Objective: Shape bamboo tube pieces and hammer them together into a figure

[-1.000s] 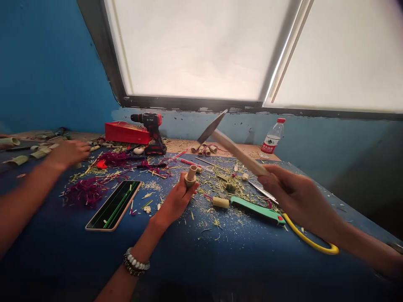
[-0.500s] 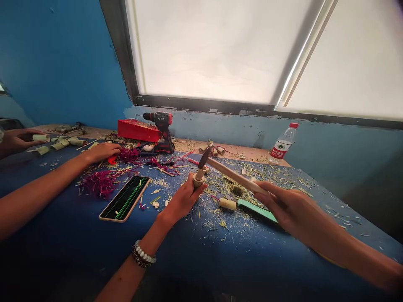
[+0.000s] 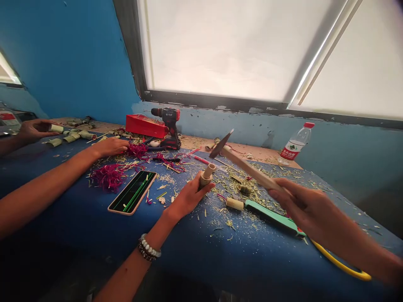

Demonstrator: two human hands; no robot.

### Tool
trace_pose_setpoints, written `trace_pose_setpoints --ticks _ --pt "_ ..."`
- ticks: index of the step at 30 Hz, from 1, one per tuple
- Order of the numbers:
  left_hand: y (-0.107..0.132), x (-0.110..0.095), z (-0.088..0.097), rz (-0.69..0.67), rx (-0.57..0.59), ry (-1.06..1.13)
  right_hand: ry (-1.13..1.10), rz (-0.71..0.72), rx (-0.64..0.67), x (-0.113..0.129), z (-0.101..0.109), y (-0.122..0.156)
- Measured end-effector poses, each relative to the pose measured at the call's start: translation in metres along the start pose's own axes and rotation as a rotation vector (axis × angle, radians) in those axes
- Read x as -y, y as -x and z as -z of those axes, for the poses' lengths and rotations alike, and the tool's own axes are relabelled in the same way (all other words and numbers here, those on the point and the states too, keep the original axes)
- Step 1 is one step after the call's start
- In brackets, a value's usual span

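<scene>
Both of my hands are closed on something. My left hand (image 3: 189, 197) curls its fingers (image 3: 201, 187) around a pale wooden tube (image 3: 207, 175), which stands slightly tilted above my fingertips. My right hand (image 3: 304, 205) grips the wooden handle of a hammer (image 3: 248, 167) near its end, and the dark metal head (image 3: 222, 143) is up in the air, out past my right fingers and apart from the tube.

Just below my right fingers lies a teal-handled knife (image 3: 270, 215), with a short wooden plug (image 3: 234, 204) at its far end and a yellow loop (image 3: 341, 264) further right. Shavings litter the blue table cover (image 3: 252, 260) all around my left hand.

Left of my left fingers lies a smartphone (image 3: 132, 192), with magenta shreds (image 3: 108, 177) beyond it. Straight ahead of them, a red box (image 3: 145, 126) sits beside a cordless drill (image 3: 166, 128), and a plastic water bottle (image 3: 296, 140) stands beyond my right fingers. Far to my left, a co-worker's hand (image 3: 110, 147) rests near the shreds, and another hand (image 3: 36, 130) touches a pale green tube piece (image 3: 56, 128).
</scene>
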State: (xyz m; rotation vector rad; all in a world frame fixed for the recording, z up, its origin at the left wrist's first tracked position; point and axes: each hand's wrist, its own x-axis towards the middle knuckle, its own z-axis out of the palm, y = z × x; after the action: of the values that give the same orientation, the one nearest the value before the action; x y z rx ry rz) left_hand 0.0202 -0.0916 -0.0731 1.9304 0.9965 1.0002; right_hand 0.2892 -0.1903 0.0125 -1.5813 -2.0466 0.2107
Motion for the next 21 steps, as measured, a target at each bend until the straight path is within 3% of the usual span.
trace_pose_setpoints --ticks 3,6,10,14,18,21 --pt "0.001 -0.002 0.000 -0.001 0.001 0.015 -0.004 -0.009 0.023 -0.003 -0.001 0.000" --pt "0.002 -0.004 0.001 0.003 -0.010 0.024 -0.029 -0.042 -0.049 -0.007 -0.002 0.003" --pt "0.003 -0.005 0.001 0.008 0.007 0.021 0.014 -0.025 -0.009 -0.010 -0.004 0.007" --pt "0.002 -0.003 0.000 0.024 0.009 0.013 -0.031 -0.047 -0.077 -0.006 -0.004 0.007" --pt "0.001 -0.002 -0.001 0.002 -0.017 0.010 -0.005 -0.005 -0.020 -0.004 -0.004 0.008" --pt "0.001 -0.001 -0.001 0.006 -0.019 -0.004 -0.048 -0.047 -0.069 -0.006 -0.004 0.010"
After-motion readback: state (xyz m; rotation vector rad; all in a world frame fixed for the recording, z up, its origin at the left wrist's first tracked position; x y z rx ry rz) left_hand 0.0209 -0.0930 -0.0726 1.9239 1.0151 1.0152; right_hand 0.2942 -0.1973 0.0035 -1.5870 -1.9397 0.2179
